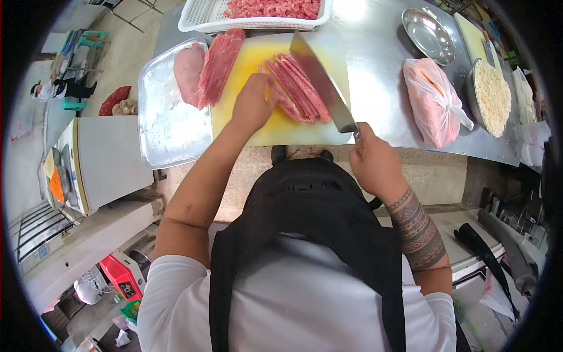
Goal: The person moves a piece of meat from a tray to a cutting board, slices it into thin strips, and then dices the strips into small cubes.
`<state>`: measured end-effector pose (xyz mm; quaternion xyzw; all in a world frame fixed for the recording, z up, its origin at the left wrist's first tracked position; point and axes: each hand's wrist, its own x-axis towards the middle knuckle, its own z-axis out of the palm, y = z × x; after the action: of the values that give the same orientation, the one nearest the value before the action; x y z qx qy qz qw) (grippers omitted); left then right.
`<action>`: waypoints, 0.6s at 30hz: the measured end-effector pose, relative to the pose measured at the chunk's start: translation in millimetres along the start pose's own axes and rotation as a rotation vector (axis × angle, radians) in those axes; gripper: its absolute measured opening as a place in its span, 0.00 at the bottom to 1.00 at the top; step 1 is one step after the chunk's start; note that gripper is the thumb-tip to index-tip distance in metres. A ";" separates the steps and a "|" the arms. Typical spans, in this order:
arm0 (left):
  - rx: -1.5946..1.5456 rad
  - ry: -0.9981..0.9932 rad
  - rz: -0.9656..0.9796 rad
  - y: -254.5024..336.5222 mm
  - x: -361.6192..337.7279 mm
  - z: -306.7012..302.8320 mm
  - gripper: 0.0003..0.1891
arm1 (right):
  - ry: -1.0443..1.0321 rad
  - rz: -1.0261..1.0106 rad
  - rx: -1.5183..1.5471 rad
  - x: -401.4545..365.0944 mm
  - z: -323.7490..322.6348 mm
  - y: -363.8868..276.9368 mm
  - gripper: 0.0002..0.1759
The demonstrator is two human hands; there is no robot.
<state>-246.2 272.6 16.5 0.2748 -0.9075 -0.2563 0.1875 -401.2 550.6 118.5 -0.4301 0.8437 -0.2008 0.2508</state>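
Observation:
A bundle of long red meat strips (302, 91) lies on the yellow-and-white cutting board (281, 136). My left hand (253, 104) is at the left side of the bundle, its fingers curled around the edge of a strip; the fingertips are partly hidden. In my right hand (375, 158) is the handle of a cleaver (325, 85), closed in the fingers. The broad blade slants up and to the left along the right side of the strips. Larger meat slabs (221, 67) rest where the board meets a clear tray (167, 123), beside a paler piece of meat (189, 73).
A white basket (202, 24) of diced meat (272, 8) stands behind the board. To the right are a metal bowl (428, 36), a plastic bag of meat (431, 105) and a bowl of pale shredded food (492, 97). A person (50, 89) is far left.

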 end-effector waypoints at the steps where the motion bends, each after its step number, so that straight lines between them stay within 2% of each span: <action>1: -0.050 -0.032 -0.020 -2.9 -0.8 2.6 0.26 | -0.007 -0.025 -0.027 -2.3 2.5 -6.3 0.17; 9: -0.055 -0.032 -0.012 -10.3 1.3 3.3 0.26 | -0.136 -0.016 -0.165 -8.6 17.4 -42.6 0.13; 18: -0.085 -0.079 0.009 -16.6 4.1 3.1 0.29 | -0.015 -0.049 -0.123 11.0 28.4 -68.2 0.14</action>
<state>-244.2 259.3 5.4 0.2521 -0.9038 -0.3044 0.1640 -347.2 500.5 131.1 -0.4667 0.8417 -0.1514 0.2253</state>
